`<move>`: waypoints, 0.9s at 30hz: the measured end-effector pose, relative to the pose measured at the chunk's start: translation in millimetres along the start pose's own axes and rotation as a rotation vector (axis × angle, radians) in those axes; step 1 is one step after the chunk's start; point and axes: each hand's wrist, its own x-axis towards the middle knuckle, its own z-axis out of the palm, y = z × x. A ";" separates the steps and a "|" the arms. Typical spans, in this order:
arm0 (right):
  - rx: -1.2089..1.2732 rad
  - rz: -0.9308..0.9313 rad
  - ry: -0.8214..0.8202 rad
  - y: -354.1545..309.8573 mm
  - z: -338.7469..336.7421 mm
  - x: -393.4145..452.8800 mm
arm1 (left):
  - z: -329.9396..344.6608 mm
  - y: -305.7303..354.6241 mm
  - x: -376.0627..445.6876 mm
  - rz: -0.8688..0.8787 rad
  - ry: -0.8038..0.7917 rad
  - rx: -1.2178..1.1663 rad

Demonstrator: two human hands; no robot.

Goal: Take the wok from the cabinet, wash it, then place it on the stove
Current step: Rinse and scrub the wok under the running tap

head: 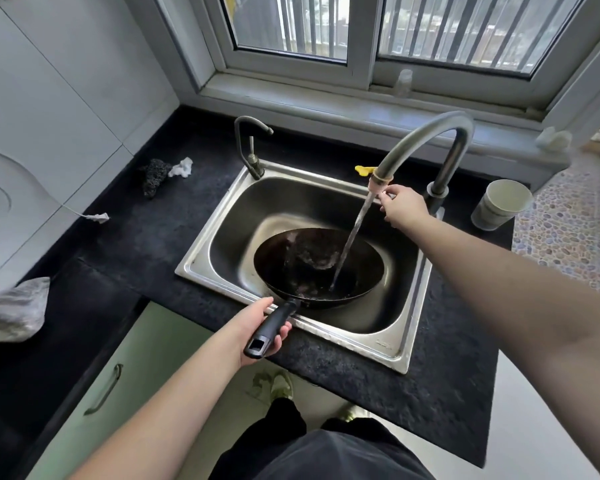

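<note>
Wok (317,268): black, round and wide, with a long black handle; it sits inside the steel sink (409,327), tilted a little, the handle going out over the front rim of the sink; inside it there is water and some foam
Water: a thin stream (352,237) falls from the big faucet (426,140) and lands in the right part of the wok
Counter (146,244): dark and speckled, it goes around the sink; on it, at the left, a grey cloth (13,313), a dark scrubber (155,176) and a white crumpled paper (181,167) just beside it
Small things: a second, smaller tap (250,147) at the back left corner of the sink, a pale cup (501,204) right of the big faucet, a yellow piece (363,170) behind the spout
Left hand (260,329): it grips the handle of the wok, fingers curled under it, at the front edge of the sink
Right hand (400,206): it is up at the faucet head, well apart from the wok; thumb and finger pinch the pinkish nozzle (378,183)
</note>
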 end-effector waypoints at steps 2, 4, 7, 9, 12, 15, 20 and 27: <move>0.007 0.002 0.008 0.3 1.0 -0.2 | -3.3 -2.1 3.9 -0.073 -0.022 -0.078; 0.006 0.008 0.013 1.0 1.9 0.0 | -5.1 -5.8 6.5 -0.114 -0.091 -0.114; -0.001 0.006 0.018 2.2 2.6 0.5 | -4.5 -14.2 8.7 -0.161 -0.197 -0.156; -0.017 -0.010 0.027 2.5 3.0 -0.3 | -0.4 -19.6 6.9 -0.182 -0.267 -0.223; -0.022 -0.013 0.023 2.9 3.5 -2.4 | 1.4 -28.0 6.5 -0.146 -0.301 -0.313; -0.021 -0.018 0.002 4.1 5.8 -4.3 | 0.6 -32.0 7.6 -0.237 -0.333 -0.406; -0.011 -0.007 -0.058 7.9 7.4 -8.1 | 8.1 -26.6 6.6 -0.241 -0.271 -0.229; 0.060 0.063 -0.121 5.1 8.0 -15.0 | 14.7 -28.9 10.9 -0.220 -0.160 0.029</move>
